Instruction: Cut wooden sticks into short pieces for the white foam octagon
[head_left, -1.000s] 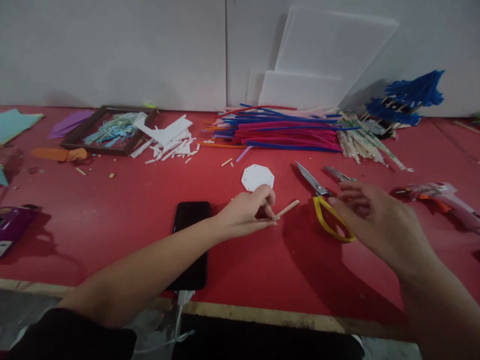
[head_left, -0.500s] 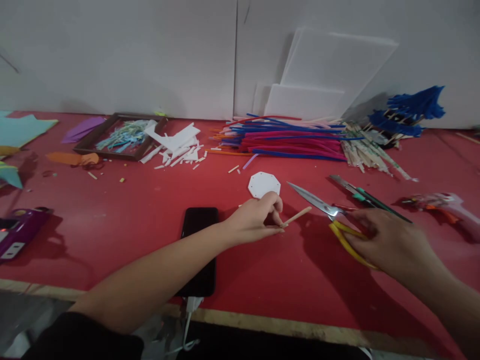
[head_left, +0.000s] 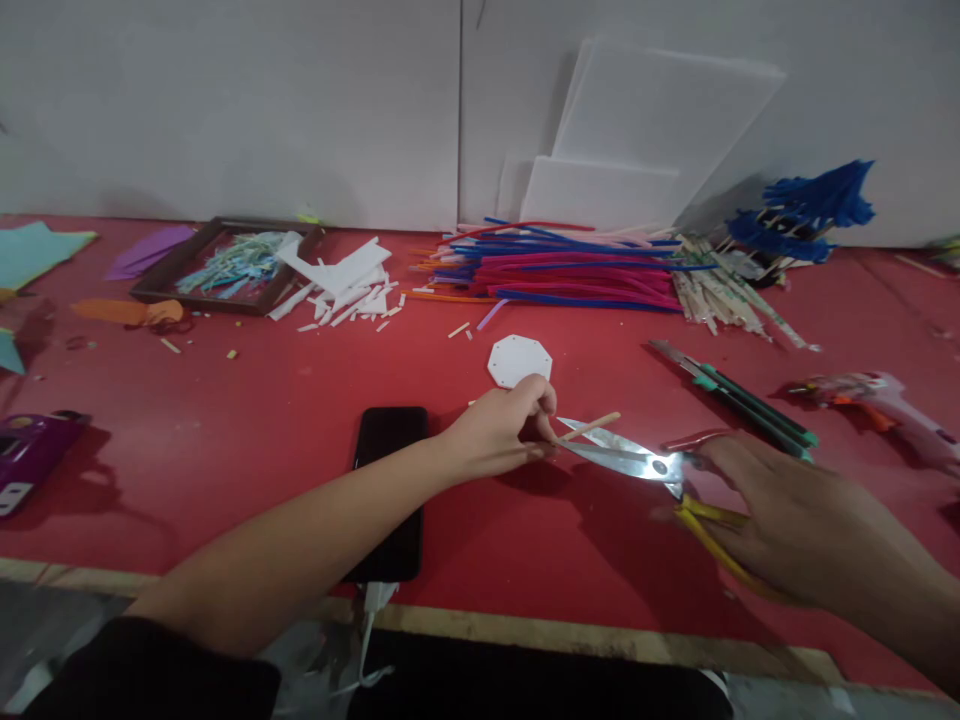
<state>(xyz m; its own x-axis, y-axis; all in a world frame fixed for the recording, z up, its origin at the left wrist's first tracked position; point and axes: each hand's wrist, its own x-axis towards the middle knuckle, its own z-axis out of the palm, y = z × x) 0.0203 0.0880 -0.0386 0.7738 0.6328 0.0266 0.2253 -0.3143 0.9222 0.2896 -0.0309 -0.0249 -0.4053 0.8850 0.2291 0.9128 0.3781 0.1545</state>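
Note:
Between the fingertips of my left hand [head_left: 501, 428] is one end of a thin wooden stick [head_left: 600, 423], which points up and to the right. My right hand [head_left: 795, 510] is closed on the yellow handles of a pair of scissors [head_left: 637, 460]. The scissor blades are spread, their tips at the stick close to my left fingertips. Just behind my left hand lies a white octagonal piece [head_left: 519, 360] with small holes near its edge. A black phone [head_left: 390, 435] lies partly under my left forearm.
Coloured pipe cleaners [head_left: 577, 275] lie at the back, beside white scraps [head_left: 349, 280] and a brown frame [head_left: 202, 298]. A utility knife [head_left: 739, 400] and a glue gun [head_left: 877, 395] lie right. A purple device [head_left: 37, 450] is far left.
The scissors have moved left to the stick and their blades have spread. My right hand has shifted with them. My left hand still pinches the stick. The view has shifted slightly.

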